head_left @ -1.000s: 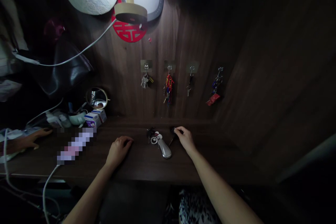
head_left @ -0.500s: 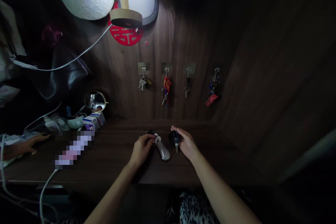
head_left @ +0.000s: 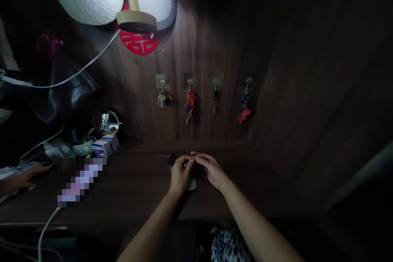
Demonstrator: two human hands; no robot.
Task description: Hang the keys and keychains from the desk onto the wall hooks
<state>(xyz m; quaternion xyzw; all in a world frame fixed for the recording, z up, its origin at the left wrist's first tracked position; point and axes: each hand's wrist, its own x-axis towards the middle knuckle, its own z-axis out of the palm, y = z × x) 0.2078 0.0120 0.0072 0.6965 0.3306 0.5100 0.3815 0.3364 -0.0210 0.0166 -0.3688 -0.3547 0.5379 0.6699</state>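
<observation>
Over the desk my two hands meet, fingertips almost touching. My left hand (head_left: pixel 180 177) is closed, thumb and finger pinching part of a bunch of keys. Some of the dark keys (head_left: pixel 172 161) show beyond its knuckles, and a silver-grey fob (head_left: pixel 192 184) sticks out below its fingers. My right hand (head_left: pixel 213 170) is closed on a dark key fob (head_left: pixel 200 168), with a small shiny ring (head_left: pixel 193 157) at its fingertips. What exactly lies between the fingertips is hidden.
Several hooks on the wooden back panel carry key bunches (head_left: pixel 190 104), one with a red tag (head_left: pixel 244 116). At left on the desk (head_left: pixel 132 192) stand a round mirror (head_left: pixel 106 123), a small box (head_left: pixel 102 147) and a white cable (head_left: pixel 46 229). A lamp (head_left: pixel 136 21) hangs above.
My left hand has moved right and up against my right hand, now covering most of the silver-grey fob. The key blade under the dark fob no longer shows. The view has shifted slightly.
</observation>
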